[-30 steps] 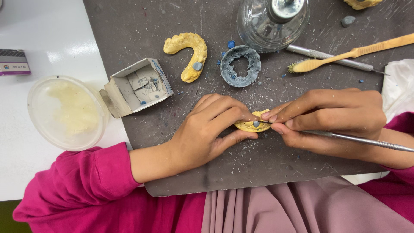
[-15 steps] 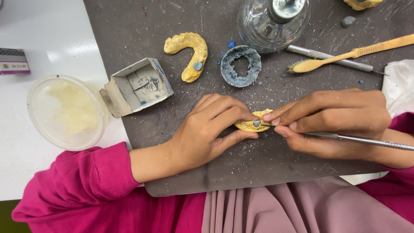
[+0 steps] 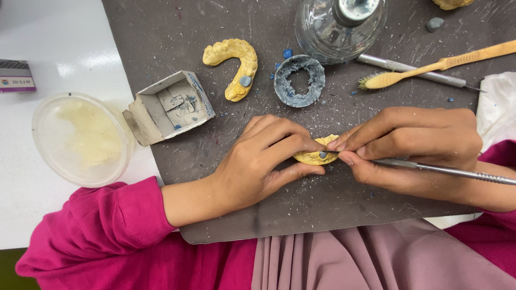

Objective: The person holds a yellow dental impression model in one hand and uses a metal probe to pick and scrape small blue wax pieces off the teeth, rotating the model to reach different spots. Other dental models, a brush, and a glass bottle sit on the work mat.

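Both hands meet at the middle of the dark grey mat (image 3: pixel 226 27) on our white desk (image 3: pixel 59 43). Our left hand (image 3: pixel 263 164) is curled closed around a small yellow dental cast (image 3: pixel 313 157), thumb below and fingers on top, so most of the cast is hidden. Our right hand (image 3: pixel 424 147) pinches a thin metal tool (image 3: pixel 446 170) shut between thumb and fingers; its tip touches a blue-grey spot on the cast, and its handle runs off the right edge. Beyond, a clear glass bottle (image 3: pixel 333 24) is cut off at the top. Left of the mat sits a round plastic dish (image 3: pixel 80 139), then an open little box (image 3: pixel 169 104), a second yellow cast (image 3: pixel 234 64), a grey ring (image 3: pixel 299 80) and a wooden brush (image 3: pixel 430 67).
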A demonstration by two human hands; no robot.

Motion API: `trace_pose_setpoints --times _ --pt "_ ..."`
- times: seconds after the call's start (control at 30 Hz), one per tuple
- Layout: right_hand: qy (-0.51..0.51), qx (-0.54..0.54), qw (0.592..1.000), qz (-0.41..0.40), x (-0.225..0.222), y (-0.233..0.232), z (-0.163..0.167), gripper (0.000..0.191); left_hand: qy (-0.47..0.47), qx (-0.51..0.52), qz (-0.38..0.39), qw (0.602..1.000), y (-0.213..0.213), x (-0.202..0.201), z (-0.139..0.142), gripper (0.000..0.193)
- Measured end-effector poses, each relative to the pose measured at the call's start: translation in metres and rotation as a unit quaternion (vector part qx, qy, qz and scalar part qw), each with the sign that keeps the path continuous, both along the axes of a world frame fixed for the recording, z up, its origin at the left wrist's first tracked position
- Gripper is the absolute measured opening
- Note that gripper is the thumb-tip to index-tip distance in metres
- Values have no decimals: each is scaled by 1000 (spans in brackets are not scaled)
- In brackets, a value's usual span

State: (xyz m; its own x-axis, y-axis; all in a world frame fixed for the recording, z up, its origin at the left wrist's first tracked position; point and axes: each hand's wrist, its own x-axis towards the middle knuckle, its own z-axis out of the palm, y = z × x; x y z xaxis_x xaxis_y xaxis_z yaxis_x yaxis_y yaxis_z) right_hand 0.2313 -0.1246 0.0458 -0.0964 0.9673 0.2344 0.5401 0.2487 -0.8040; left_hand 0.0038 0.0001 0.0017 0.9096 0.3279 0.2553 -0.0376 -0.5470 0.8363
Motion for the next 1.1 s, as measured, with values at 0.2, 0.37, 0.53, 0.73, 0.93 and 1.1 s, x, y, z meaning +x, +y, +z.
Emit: trace_pose_setpoints --times 0.2,0.37,0.53,0.73,0.93,1.1 --pt "-5 3 1000 1 0 0 0 15 2 2 -2 1000 0 0 0 34" --pt "-2 7 1000 5 1 1 0 16 3 6 -1 1000 0 0 1 33" --pt "1 10 1000 8 1 1 1 15 4 4 0 1000 0 0 1 33" --pt "-1 6 1000 6 1 1 0 15 6 0 2 1000 0 0 0 34" --pt "4 14 1000 17 1 1 0 14 5 1 2 1000 0 0 0 33" --pt "3 23 1000 10 0 2 -2 15 7 2 3 1000 0 0 0 33"
